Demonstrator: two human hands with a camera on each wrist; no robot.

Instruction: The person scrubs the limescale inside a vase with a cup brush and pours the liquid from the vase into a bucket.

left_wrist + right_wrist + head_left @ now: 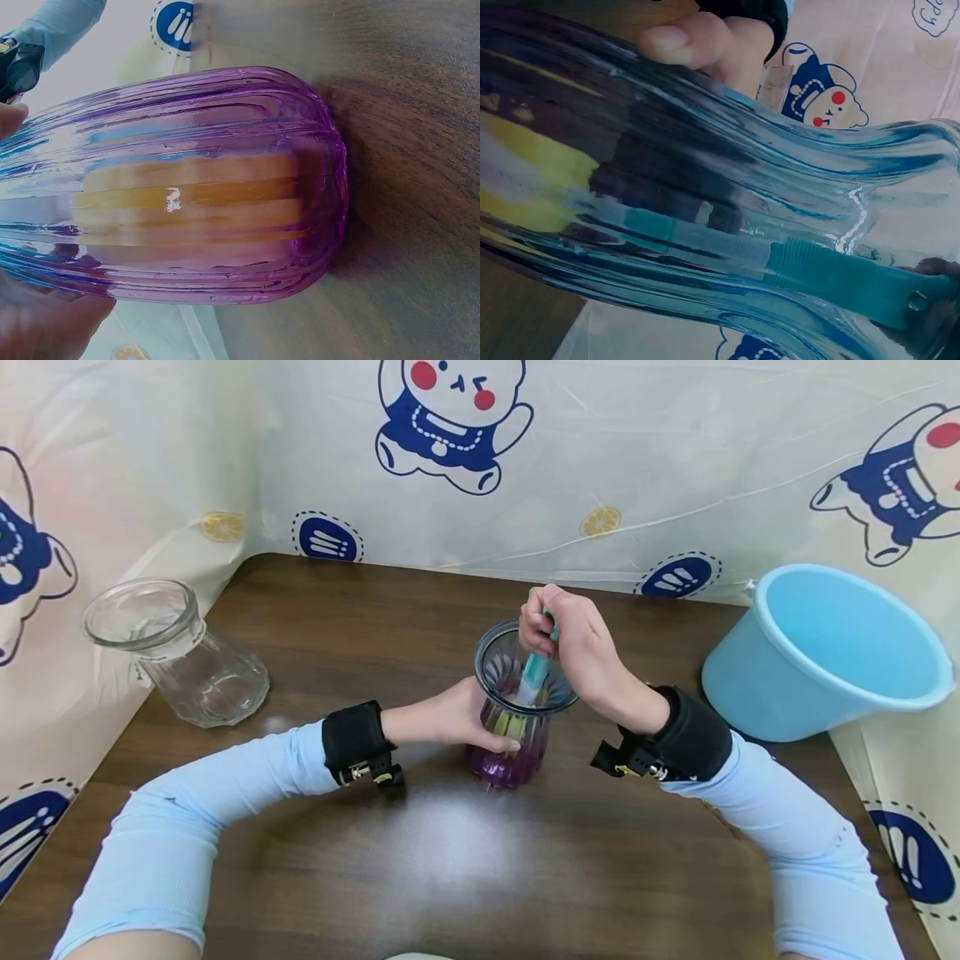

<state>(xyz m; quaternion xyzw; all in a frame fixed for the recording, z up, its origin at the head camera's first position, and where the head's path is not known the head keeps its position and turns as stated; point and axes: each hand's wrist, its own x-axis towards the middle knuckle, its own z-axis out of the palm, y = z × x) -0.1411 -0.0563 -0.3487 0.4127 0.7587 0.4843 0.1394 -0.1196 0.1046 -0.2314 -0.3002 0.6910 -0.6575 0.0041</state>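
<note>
A ribbed glass vase point(508, 768), bluish at the rim and purple at the base, stands on the table. My left hand point(450, 717) grips its side, with the thumb across the front. In my right hand point(576, 647) is the teal handle of a sponge bottle brush point(536, 673), which reaches down through the vase's mouth. Through the glass in the left wrist view, the brush's yellowish sponge head point(187, 199) shows low inside the vase. The right wrist view shows the brush handle point(840, 274) slanting along the neck, the yellow sponge beyond it.
A clear glass vase point(217, 681) stands at the left of the brown table point(450, 877). On the right is a light blue bucket point(795, 693). A printed curtain point(637, 443) closes off the back and sides. A pale edge of something point(418, 956) shows at the bottom.
</note>
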